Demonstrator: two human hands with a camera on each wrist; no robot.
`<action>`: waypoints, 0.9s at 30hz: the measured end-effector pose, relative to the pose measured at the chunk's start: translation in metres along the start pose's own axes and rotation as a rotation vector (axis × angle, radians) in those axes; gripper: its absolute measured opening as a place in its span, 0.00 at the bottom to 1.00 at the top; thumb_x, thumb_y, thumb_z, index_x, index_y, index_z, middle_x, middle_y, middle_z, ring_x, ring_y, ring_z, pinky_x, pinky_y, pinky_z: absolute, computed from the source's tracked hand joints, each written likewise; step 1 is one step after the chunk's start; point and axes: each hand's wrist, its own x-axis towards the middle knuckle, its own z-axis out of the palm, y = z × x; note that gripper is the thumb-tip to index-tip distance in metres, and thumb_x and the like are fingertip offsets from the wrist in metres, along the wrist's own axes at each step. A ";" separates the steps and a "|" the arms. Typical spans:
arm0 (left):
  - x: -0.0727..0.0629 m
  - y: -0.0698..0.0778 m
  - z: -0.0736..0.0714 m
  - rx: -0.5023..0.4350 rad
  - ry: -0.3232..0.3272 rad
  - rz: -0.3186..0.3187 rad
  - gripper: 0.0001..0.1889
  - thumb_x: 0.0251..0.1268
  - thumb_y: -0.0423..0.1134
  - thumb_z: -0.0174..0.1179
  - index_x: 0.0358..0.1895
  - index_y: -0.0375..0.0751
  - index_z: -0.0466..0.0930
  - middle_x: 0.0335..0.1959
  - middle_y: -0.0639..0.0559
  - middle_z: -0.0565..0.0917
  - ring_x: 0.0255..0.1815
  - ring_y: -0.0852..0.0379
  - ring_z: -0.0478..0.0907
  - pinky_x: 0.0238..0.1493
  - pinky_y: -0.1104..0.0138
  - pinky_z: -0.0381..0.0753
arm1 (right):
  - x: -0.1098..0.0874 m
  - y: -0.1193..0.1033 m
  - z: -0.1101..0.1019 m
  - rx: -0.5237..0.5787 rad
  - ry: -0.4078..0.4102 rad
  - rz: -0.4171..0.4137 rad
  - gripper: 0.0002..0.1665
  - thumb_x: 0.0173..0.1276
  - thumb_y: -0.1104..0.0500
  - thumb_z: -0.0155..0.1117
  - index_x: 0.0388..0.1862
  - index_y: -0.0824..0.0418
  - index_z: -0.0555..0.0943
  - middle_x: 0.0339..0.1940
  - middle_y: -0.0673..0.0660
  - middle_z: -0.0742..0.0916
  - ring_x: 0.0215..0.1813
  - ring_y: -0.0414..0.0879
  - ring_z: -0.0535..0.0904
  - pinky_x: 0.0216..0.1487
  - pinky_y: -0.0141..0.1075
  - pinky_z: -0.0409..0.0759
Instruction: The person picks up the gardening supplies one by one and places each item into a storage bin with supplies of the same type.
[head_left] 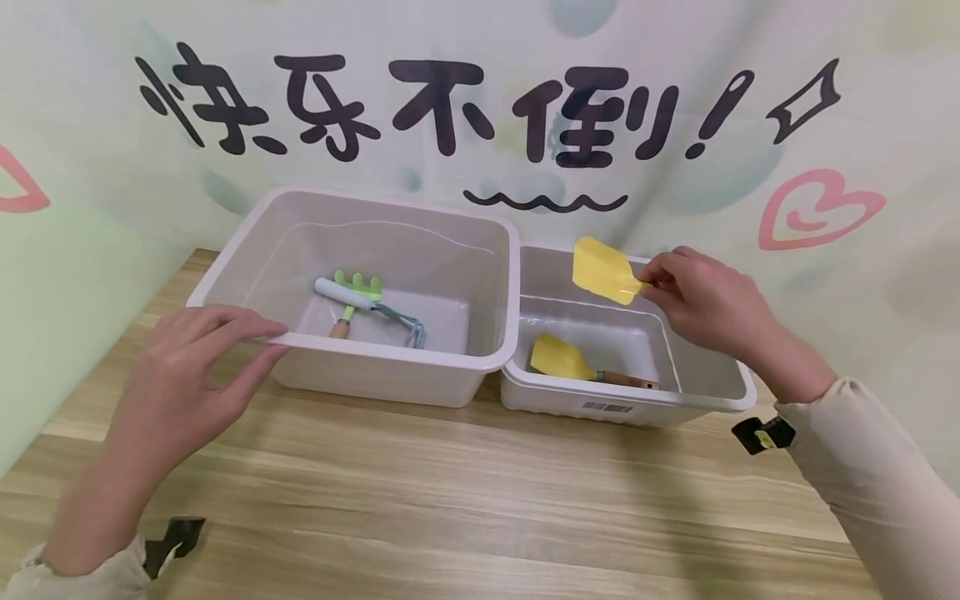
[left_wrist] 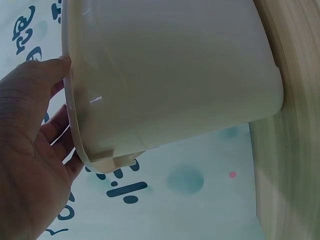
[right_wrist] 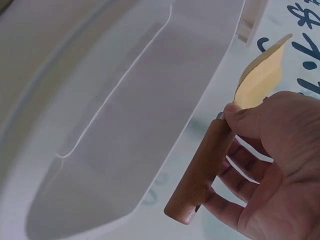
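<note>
My right hand point(head_left: 708, 296) pinches a small yellow garden shovel point(head_left: 603, 271) above the back of the right-hand white bin point(head_left: 738, 400). Its short wooden handle point(right_wrist: 200, 170) shows in the right wrist view, with the thumb near the metal collar. Inside that bin lies a second yellow shovel point(head_left: 558, 358) with a wooden handle. At the larger left bin point(head_left: 390, 375), my left hand point(head_left: 187, 379) grips the front rim near the left corner, thumb and fingers on it. A green hand rake point(head_left: 358, 286) and a light-blue handle point(head_left: 345, 293) with a cord loop lie crossed in there.
Both bins stand side by side on a wood-grain table point(head_left: 420, 500), their rims meeting. Behind them hangs a pale printed cloth point(head_left: 450, 179) with large dark characters and pink hearts. A barcode label point(head_left: 607, 407) marks the right bin's front.
</note>
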 end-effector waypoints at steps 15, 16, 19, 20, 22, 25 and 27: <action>0.000 -0.001 0.000 -0.003 -0.003 0.001 0.31 0.79 0.66 0.53 0.43 0.40 0.91 0.40 0.41 0.89 0.47 0.40 0.80 0.57 0.77 0.60 | 0.023 0.003 -0.004 -0.001 -0.032 -0.009 0.08 0.74 0.60 0.69 0.49 0.61 0.87 0.45 0.60 0.88 0.42 0.52 0.82 0.38 0.46 0.79; 0.000 -0.001 0.000 -0.001 -0.005 0.001 0.31 0.79 0.66 0.52 0.43 0.40 0.91 0.40 0.41 0.89 0.47 0.40 0.80 0.57 0.77 0.60 | 0.025 0.003 -0.004 0.001 -0.035 -0.012 0.09 0.74 0.60 0.68 0.49 0.62 0.87 0.45 0.61 0.88 0.42 0.52 0.82 0.39 0.47 0.80; -0.001 -0.001 0.000 -0.003 -0.003 0.001 0.31 0.79 0.66 0.53 0.43 0.40 0.91 0.40 0.41 0.89 0.47 0.40 0.80 0.58 0.77 0.60 | 0.031 0.006 -0.004 0.019 -0.016 0.000 0.11 0.75 0.62 0.65 0.52 0.64 0.86 0.47 0.65 0.88 0.45 0.57 0.83 0.44 0.54 0.82; -0.001 -0.001 0.000 -0.003 -0.002 0.000 0.31 0.79 0.66 0.53 0.43 0.40 0.91 0.41 0.41 0.89 0.47 0.40 0.81 0.58 0.77 0.60 | 0.033 0.007 -0.004 0.025 0.003 0.006 0.11 0.75 0.63 0.64 0.52 0.65 0.85 0.48 0.66 0.88 0.47 0.59 0.83 0.45 0.56 0.82; -0.001 -0.002 0.000 -0.001 -0.001 -0.001 0.31 0.79 0.66 0.53 0.43 0.41 0.91 0.41 0.41 0.89 0.47 0.40 0.81 0.58 0.77 0.61 | 0.036 0.009 -0.006 0.035 0.048 0.019 0.12 0.75 0.63 0.63 0.53 0.66 0.85 0.49 0.68 0.88 0.49 0.61 0.84 0.47 0.60 0.82; -0.001 -0.002 0.001 -0.001 0.004 -0.001 0.31 0.79 0.66 0.53 0.43 0.41 0.91 0.41 0.42 0.90 0.46 0.40 0.81 0.58 0.77 0.61 | 0.036 0.011 -0.008 0.029 0.096 0.032 0.12 0.75 0.60 0.62 0.52 0.64 0.85 0.47 0.68 0.89 0.50 0.62 0.85 0.45 0.59 0.82; -0.002 -0.002 0.002 0.002 0.003 0.000 0.31 0.79 0.66 0.53 0.43 0.41 0.91 0.41 0.42 0.90 0.46 0.40 0.81 0.58 0.77 0.61 | 0.035 0.012 -0.010 0.020 0.097 0.035 0.12 0.75 0.58 0.63 0.51 0.64 0.85 0.46 0.67 0.89 0.48 0.60 0.85 0.42 0.56 0.81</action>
